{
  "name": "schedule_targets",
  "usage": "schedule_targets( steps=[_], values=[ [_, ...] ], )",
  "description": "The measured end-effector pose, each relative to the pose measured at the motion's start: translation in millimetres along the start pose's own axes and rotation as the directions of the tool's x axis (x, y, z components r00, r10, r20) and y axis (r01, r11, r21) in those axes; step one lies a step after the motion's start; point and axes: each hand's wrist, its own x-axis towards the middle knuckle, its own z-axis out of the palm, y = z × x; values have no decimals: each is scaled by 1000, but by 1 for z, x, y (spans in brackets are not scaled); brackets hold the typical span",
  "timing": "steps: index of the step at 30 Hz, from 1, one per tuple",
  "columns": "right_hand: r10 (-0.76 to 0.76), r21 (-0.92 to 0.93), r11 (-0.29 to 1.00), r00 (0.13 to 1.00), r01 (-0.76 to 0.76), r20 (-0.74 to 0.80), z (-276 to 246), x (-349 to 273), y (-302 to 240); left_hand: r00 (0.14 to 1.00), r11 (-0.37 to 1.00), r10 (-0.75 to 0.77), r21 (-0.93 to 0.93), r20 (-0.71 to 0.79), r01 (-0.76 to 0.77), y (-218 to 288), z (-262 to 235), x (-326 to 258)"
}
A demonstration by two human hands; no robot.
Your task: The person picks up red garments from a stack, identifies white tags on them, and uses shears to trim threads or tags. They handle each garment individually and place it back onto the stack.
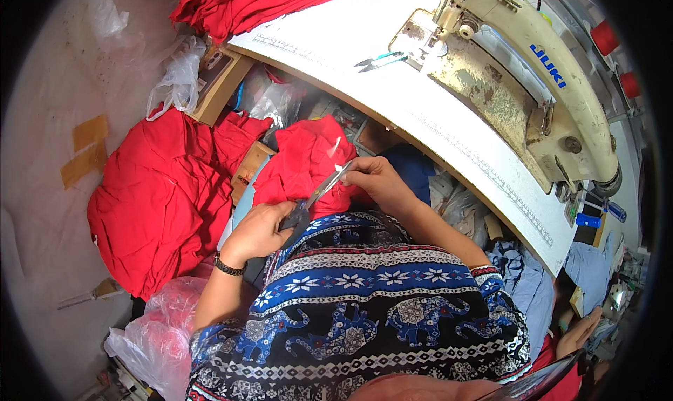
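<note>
Red cloth is bunched up just above the lap, right around the middle of the frame, and that's where both hands are. Left hand has its fingers wrapped around the dark handles of the scissors, blades pointing up and to the right over the cloth. Can't really tell if the blades are spread or together. Right hand is at the tip end, thumb and fingers pinched on a small white piece right by the blade tips. Dark bracelet on the left wrist, btw.

Huge red heap over on the left side of the frame, with a pinkish plastic bag below it. White tabletop sweeps from the upper left down to the right, carrying a worn cream sewing machine in the upper right, blue-handled snips near its needle end, and more red fabric along the top edge. Somebody else's hand shows at lower right, near some light blue cloth.
</note>
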Motion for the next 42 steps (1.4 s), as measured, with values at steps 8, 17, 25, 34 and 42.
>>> schedule_targets(
  steps=[8,17,25,34,42],
  values=[
    [-182,-397,911,974,117,-131,-18,0,45,977,647,-126,-761,-171,-50,-16,3,13],
    [127,-188,972,988,-142,-90,-31,-22,60,869,888,245,460,-431,-23,48,-121,196],
    [32,53,998,943,-16,-332,-32,-40,41,889,886,337,425,-310,-187,86,-72,159],
    [-114,98,982,918,163,-380,-13,-7,-1,844,991,-107,9,-525,131,-33,41,28],
    [-506,-134,863,833,488,-222,14,42,-104,394,986,18,-48,-919,-158,-53,-142,-26]
  ],
)
